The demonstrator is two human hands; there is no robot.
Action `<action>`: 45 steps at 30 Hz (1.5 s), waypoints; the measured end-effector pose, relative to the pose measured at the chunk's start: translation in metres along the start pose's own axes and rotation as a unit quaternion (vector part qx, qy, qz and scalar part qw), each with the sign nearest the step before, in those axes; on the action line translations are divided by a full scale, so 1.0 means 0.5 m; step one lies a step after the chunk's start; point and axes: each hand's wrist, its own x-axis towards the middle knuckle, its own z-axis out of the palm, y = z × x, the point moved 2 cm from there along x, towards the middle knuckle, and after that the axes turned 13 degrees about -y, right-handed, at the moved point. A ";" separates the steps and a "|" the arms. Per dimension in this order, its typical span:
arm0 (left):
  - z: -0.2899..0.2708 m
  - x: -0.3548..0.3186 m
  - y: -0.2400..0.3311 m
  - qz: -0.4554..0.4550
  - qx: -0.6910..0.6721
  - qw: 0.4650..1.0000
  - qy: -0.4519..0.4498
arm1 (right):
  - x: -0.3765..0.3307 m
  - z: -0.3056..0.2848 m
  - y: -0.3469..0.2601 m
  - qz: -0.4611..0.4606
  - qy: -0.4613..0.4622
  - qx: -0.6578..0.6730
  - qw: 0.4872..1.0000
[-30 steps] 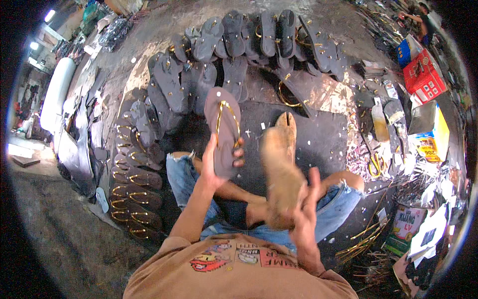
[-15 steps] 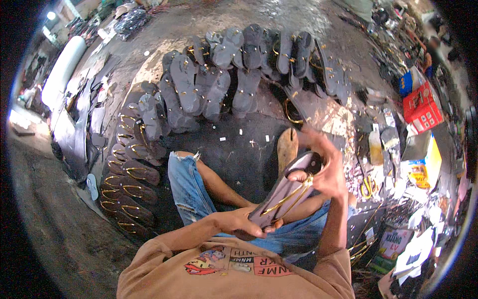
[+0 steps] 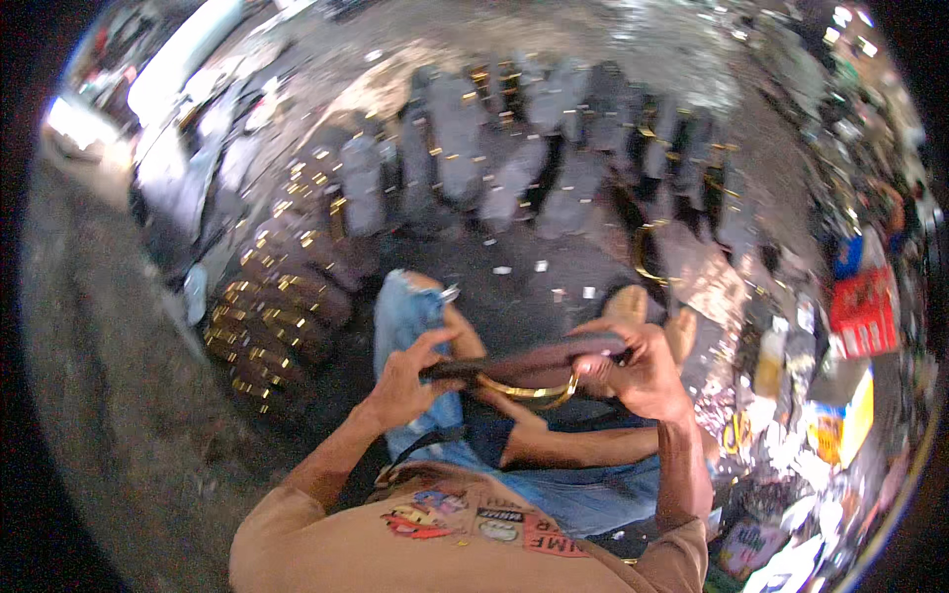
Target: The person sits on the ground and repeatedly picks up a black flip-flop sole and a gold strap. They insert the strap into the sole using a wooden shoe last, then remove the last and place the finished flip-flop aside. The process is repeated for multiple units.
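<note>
Both my hands hold one dark flip-flop sandal (image 3: pixel 539 362) with thin gold straps, level in front of my crossed legs. At its left end my left hand (image 3: pixel 403 387) grips the sole. My right hand (image 3: pixel 647 376) is closed round the other end, its thumb by the strap. The gold straps sag from the sole on the side toward me. Just beyond my right hand are two tan, foot-shaped pieces (image 3: pixel 627 302), partly hidden by it. The picture is smeared by motion.
Dark sandals with gold straps (image 3: pixel 267 326) lie in a curved row at the left. More grey sandals (image 3: pixel 460 143) continue the arc ahead. To the right stand a red box (image 3: pixel 862 311) and a yellow-and-white box (image 3: pixel 840 420) among scraps. A white roll (image 3: pixel 188 49) lies far left.
The sandal has swung from a slanted hold to a level one, its straps now on my side. My left hand has moved left and away from my body. The whole view has shifted.
</note>
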 end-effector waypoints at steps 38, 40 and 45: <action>0.053 0.081 0.320 0.411 0.118 0.899 -0.092 | -0.152 0.102 -0.006 -0.158 0.224 -0.317 0.908; 0.058 0.070 0.344 0.433 0.165 0.882 -0.082 | -0.163 0.116 -0.013 -0.205 0.283 -0.329 0.877; 0.060 0.061 0.348 0.428 0.103 0.895 -0.070 | -0.172 0.135 -0.022 -0.248 0.335 -0.334 0.845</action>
